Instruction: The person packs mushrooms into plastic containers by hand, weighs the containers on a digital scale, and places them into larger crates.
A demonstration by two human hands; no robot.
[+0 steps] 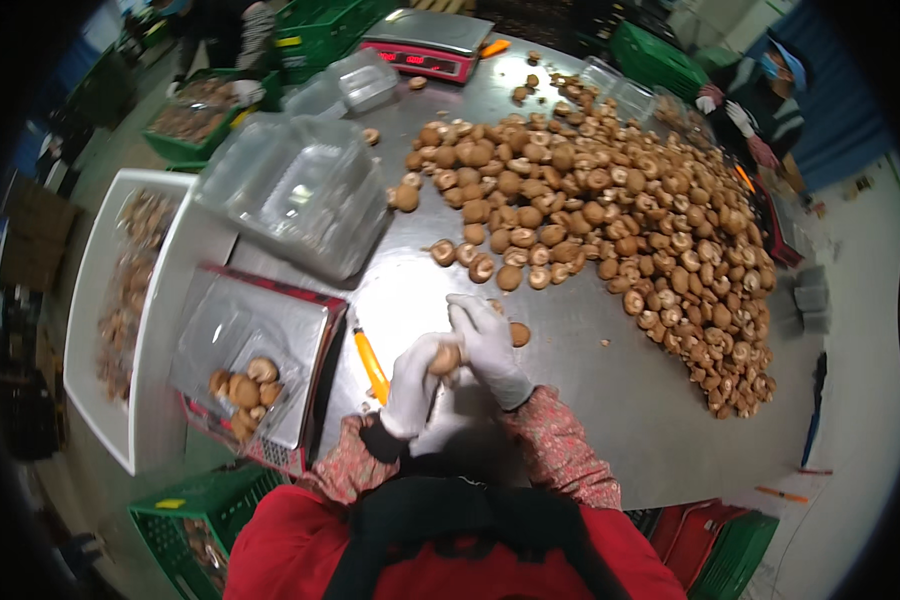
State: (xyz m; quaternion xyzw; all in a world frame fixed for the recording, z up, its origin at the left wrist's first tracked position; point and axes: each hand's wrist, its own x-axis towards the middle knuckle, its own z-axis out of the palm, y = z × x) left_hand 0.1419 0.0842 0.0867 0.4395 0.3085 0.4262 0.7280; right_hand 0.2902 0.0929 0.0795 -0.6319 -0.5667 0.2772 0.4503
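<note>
My left hand (412, 382), in a white glove, is closed around a brown mushroom (444, 360), apparently a shiitake, above the steel table (570, 420). Right beside it, my gloved right hand (487, 345) has its fingers bent towards that mushroom; its palm side is hidden. A loose mushroom (520, 334) lies just past the right hand's knuckles. To the left of my left hand is a yellow-orange utility knife (371, 366). Further left, an open clear plastic tray (281, 349) with several mushrooms (244, 391) rests on a red-sided weighing scale (311, 330).
A large mushroom heap (570, 180) spreads across the table's far and right side. Nested clear trays (300, 195) stand at the left, beside a white bin (157, 300) of packed mushrooms. Another scale (427, 45) stands at the back. Two people work nearby. Green crates (172, 517) stand below.
</note>
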